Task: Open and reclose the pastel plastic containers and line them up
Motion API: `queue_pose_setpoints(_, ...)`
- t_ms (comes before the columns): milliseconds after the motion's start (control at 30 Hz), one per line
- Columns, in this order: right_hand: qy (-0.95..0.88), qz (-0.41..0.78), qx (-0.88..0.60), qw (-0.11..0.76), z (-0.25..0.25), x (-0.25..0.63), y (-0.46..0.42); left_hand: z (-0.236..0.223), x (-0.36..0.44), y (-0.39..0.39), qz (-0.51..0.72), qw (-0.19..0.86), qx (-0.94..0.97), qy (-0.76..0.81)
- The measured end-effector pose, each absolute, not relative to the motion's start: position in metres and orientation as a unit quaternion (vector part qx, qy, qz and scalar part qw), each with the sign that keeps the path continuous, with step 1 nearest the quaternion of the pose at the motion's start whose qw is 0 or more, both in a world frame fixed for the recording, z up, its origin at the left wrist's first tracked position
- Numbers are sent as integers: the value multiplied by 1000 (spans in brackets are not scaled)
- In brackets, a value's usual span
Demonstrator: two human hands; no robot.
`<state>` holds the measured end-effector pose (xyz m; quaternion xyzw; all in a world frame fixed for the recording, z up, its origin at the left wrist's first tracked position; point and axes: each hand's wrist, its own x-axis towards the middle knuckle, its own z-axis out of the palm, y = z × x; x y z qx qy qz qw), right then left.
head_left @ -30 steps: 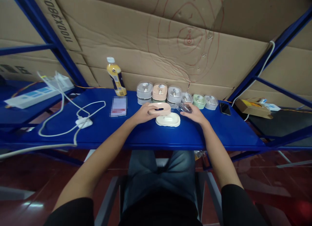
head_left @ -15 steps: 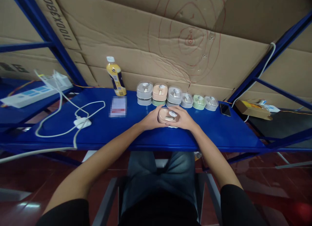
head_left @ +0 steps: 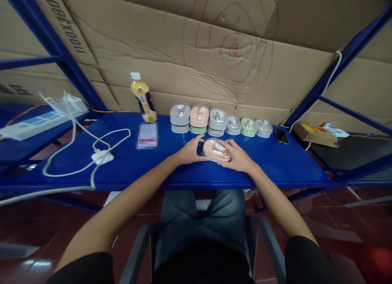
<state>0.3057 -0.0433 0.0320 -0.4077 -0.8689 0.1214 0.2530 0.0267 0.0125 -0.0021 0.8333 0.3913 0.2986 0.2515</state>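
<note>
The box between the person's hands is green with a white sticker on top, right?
Not green: in the head view, the oval box between the left hand and right hand is peach-pink. It does have a white sticker on top.

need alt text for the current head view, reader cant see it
A person's right hand grips a pink oval box with a clear cover at a blue table, the left hand at its other end. Behind stand boxes in grey, pink and green, three stacked pairs and three singles, with a yellow bottle to their left.
</note>
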Motion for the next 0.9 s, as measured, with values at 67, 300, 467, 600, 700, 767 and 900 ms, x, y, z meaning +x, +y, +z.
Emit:
queue_pose_setpoints(67, -859, 114, -420, 271, 30, 323, -55, 1, 26, 10, 295, 254, 834, 390)
queue_pose_setpoints(300, -653, -101, -585, 469, 46, 405, -9, 9, 26, 7, 274, 250, 833, 411)
queue_pose_setpoints(467, -467, -108, -768, 424, 62, 450, 70, 6, 26, 8, 280, 240, 837, 404)
queue_pose_setpoints(600, -432, -94, -823, 357, 60, 453, 98, 5, 26, 9, 276, 239, 838, 406)
queue_pose_setpoints(700, -434, -80, -832, 335, 58, 448, 100, 7, 26, 8, 275, 242, 834, 412)
queue_pose_setpoints(767, -441, -81, -825, 345, 59, 444, 94, 8, 26, 7, 272, 244, 834, 413)
queue_pose_setpoints(900, -562, -140, -728, 366, 61, 420, 79, 9, 26, 7, 267, 237, 838, 413)
